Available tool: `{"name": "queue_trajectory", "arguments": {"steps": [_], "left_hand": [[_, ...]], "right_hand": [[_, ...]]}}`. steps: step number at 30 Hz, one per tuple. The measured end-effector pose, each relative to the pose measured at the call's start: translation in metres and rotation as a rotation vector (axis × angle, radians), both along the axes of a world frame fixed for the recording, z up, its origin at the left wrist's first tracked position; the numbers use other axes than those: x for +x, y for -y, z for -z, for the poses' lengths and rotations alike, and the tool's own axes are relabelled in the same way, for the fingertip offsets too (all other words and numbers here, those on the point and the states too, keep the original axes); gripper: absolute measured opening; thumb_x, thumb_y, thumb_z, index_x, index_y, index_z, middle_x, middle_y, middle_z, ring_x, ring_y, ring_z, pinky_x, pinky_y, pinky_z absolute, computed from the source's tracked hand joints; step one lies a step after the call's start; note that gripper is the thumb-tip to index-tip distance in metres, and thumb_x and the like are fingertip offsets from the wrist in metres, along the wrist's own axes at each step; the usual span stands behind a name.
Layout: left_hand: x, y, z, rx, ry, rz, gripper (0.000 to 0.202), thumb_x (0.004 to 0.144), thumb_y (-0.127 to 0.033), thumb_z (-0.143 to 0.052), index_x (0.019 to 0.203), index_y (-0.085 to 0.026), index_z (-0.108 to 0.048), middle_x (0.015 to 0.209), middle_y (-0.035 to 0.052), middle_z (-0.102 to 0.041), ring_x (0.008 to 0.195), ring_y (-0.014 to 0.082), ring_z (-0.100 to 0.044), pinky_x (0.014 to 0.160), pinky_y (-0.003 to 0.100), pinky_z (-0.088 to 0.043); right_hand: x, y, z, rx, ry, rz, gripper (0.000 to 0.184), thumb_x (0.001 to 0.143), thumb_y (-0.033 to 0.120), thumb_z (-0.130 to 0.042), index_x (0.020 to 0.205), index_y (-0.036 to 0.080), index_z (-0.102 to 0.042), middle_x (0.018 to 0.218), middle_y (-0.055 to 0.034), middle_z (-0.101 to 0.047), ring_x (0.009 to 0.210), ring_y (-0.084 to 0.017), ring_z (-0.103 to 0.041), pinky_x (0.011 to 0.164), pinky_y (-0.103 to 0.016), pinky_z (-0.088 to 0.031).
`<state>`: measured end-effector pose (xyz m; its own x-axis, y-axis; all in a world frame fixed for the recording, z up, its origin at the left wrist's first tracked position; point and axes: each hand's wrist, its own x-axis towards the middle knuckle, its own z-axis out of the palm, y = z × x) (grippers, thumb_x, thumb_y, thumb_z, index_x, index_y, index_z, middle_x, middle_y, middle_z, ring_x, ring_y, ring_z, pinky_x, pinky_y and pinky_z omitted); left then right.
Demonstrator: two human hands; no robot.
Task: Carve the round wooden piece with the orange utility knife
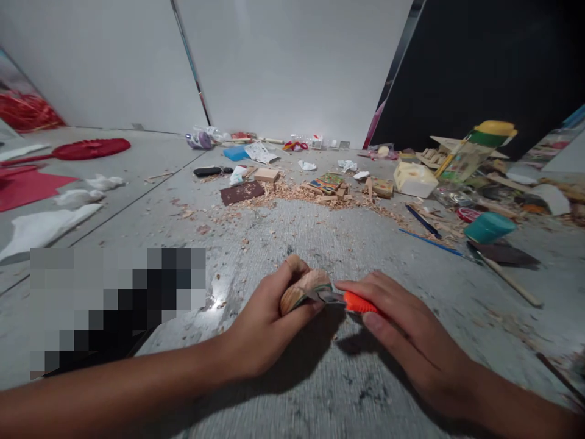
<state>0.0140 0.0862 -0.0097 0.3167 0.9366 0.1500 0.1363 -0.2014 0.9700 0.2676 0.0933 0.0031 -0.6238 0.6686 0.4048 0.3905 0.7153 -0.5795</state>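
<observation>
My left hand [265,317] is closed around a small piece of carved wood [308,285], pale with a dark green line across it. A carving knife with an orange handle [359,303] is in my right hand [411,329], whose fingers wrap the grip from above. The knife's metal blade [329,297] reaches left and meets the wood close to my left thumb. Part of the wood is covered by my left fingers, and the blade's tip is hard to make out. Both hands are low over the grey floor.
Wood shavings [292,190] lie in a band beyond my hands, with a brown sandpaper sheet [242,192] and wood blocks [266,175]. At right are a teal cup [490,227], a yellow-lidded container [479,149] and a brush [507,277]. A red fan [91,148] lies at left.
</observation>
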Motion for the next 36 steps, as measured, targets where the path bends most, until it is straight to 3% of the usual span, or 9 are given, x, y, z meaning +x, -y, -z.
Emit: {"name": "queue_trajectory", "arguments": {"steps": [3, 5, 10, 15, 21, 30, 36], "left_hand": [[-0.001, 0.000, 0.000, 0.013, 0.035, 0.039, 0.021, 0.102, -0.029, -0.064, 0.119, -0.024, -0.054, 0.121, 0.0074, -0.069, 0.113, 0.0251, -0.065, 0.101, 0.044, -0.051], [-0.001, 0.000, -0.003, 0.031, 0.016, 0.066, 0.027, 0.101, -0.026, -0.063, 0.127, -0.024, -0.055, 0.126, 0.0091, -0.068, 0.119, 0.0268, -0.064, 0.105, 0.046, -0.051], [-0.001, 0.001, -0.006, -0.041, 0.030, 0.147, 0.044, 0.093, -0.032, -0.079, 0.130, -0.024, -0.057, 0.108, 0.0043, -0.068, 0.095, 0.0217, -0.064, 0.088, 0.037, -0.055], [-0.002, 0.000, -0.004, -0.044, 0.069, 0.137, 0.061, 0.078, -0.036, -0.094, 0.127, -0.022, -0.060, 0.107, 0.0039, -0.066, 0.096, 0.0229, -0.063, 0.084, 0.034, -0.052], [-0.001, -0.003, -0.002, -0.033, 0.095, 0.111, 0.053, 0.084, -0.043, -0.091, 0.122, -0.022, -0.061, 0.102, 0.0030, -0.067, 0.090, 0.0208, -0.062, 0.082, 0.033, -0.050], [0.002, 0.002, -0.003, -0.105, 0.182, 0.159, 0.058, 0.088, -0.039, -0.087, 0.133, -0.023, -0.053, 0.108, 0.0047, -0.066, 0.095, 0.0219, -0.065, 0.084, 0.033, -0.053], [0.000, 0.001, -0.006, 0.014, 0.075, 0.140, 0.037, 0.090, -0.038, -0.083, 0.112, -0.021, -0.058, 0.104, 0.0029, -0.063, 0.092, 0.0210, -0.060, 0.084, 0.034, -0.049]], "right_hand": [[-0.003, 0.000, 0.001, 0.011, 0.023, 0.015, 0.032, 0.115, 0.024, -0.052, 0.144, 0.032, -0.063, 0.118, -0.0021, -0.074, 0.106, -0.019, -0.067, 0.093, -0.034, -0.057], [-0.005, 0.000, 0.001, 0.005, 0.027, 0.024, 0.028, 0.114, 0.024, -0.054, 0.140, 0.031, -0.064, 0.116, -0.0030, -0.075, 0.104, -0.020, -0.067, 0.091, -0.035, -0.058], [-0.005, 0.003, -0.001, -0.023, 0.029, 0.002, 0.022, 0.113, 0.027, -0.057, 0.134, 0.029, -0.066, 0.113, -0.0031, -0.076, 0.101, -0.021, -0.069, 0.087, -0.036, -0.058], [-0.005, 0.005, 0.000, -0.004, 0.034, 0.005, 0.021, 0.113, 0.032, -0.058, 0.133, 0.029, -0.066, 0.110, -0.0035, -0.078, 0.098, -0.021, -0.072, 0.083, -0.033, -0.060], [-0.006, 0.009, 0.002, -0.007, 0.044, -0.009, 0.024, 0.115, 0.036, -0.057, 0.139, 0.034, -0.061, 0.125, 0.0002, -0.080, 0.107, -0.019, -0.078, 0.091, -0.030, -0.061], [-0.008, 0.012, -0.001, -0.030, 0.052, -0.001, 0.021, 0.112, 0.033, -0.059, 0.131, 0.031, -0.067, 0.120, -0.0025, -0.083, 0.101, -0.021, -0.081, 0.088, -0.031, -0.065], [-0.006, 0.015, 0.001, 0.087, 0.054, 0.037, 0.025, 0.112, 0.031, -0.061, 0.137, 0.033, -0.062, 0.121, 0.0004, -0.084, 0.099, -0.018, -0.083, 0.085, -0.028, -0.065]]}}
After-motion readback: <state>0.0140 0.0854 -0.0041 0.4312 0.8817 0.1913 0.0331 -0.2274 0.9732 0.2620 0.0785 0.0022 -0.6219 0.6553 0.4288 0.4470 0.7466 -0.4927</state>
